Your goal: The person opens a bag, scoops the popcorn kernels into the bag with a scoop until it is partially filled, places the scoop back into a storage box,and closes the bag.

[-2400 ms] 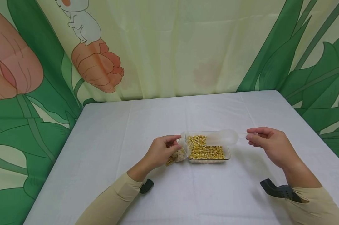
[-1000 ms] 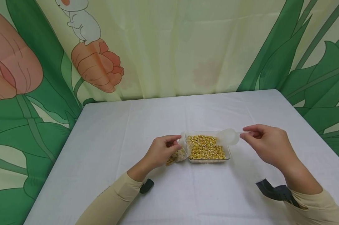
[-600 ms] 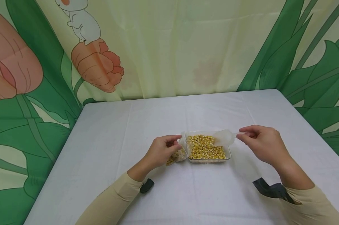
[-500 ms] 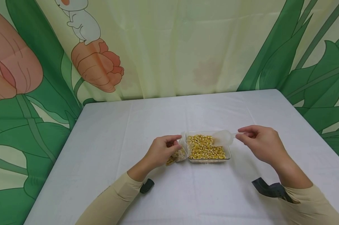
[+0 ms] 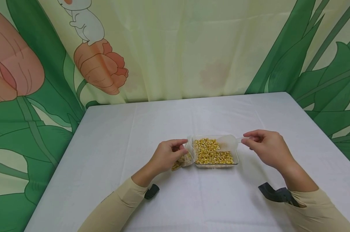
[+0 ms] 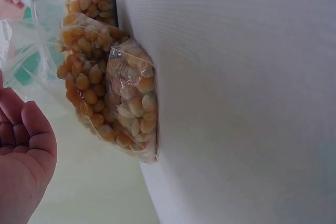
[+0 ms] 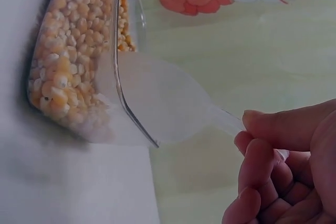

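A clear glass container (image 5: 236, 160) on the table is filled with yellow corn kernels (image 5: 211, 154). My right hand (image 5: 269, 146) pinches the thin handle of a translucent white scoop (image 7: 163, 98) between thumb and index finger. The scoop's bowl reaches past the rim at the container's right end, down to the kernels. At the left end, my left hand (image 5: 164, 156) holds the mouth of a clear plastic bag (image 6: 47, 51) up beside the container wall. More corn kernels (image 6: 89, 90) fill the bottom of this bag, which rests on the table.
A white cloth covers the table (image 5: 151, 122). Behind it hangs a pale green curtain (image 5: 209, 48) printed with flowers, leaves and a rabbit. Each forearm wears a beige sleeve (image 5: 117, 206) and a black wrist strap (image 5: 276, 195).
My right hand has moved left with the scoop, and the scoop's bowl has come left and lower into the container. The left hand and the bag stay in place.
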Available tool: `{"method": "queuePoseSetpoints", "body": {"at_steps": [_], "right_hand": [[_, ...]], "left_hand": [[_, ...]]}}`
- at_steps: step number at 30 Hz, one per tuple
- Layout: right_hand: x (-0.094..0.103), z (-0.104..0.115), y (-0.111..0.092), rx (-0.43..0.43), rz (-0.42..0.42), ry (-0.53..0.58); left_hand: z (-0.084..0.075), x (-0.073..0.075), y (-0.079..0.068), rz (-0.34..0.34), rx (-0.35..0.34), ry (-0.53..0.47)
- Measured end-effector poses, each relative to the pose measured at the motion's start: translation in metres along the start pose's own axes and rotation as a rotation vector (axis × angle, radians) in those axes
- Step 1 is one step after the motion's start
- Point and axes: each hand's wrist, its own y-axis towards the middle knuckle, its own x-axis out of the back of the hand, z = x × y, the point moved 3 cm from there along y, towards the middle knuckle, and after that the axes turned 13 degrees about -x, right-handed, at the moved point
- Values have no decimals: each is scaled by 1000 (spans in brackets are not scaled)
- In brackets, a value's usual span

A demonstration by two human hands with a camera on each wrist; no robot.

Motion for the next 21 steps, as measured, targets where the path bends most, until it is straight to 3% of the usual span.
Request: {"method": "queuePoseSetpoints", "body": {"at_steps": [21], "right_hand": [[-19,-26,17,-113,167,149]], "left_hand": [[0,1,0,-1,-1,-3]]}}
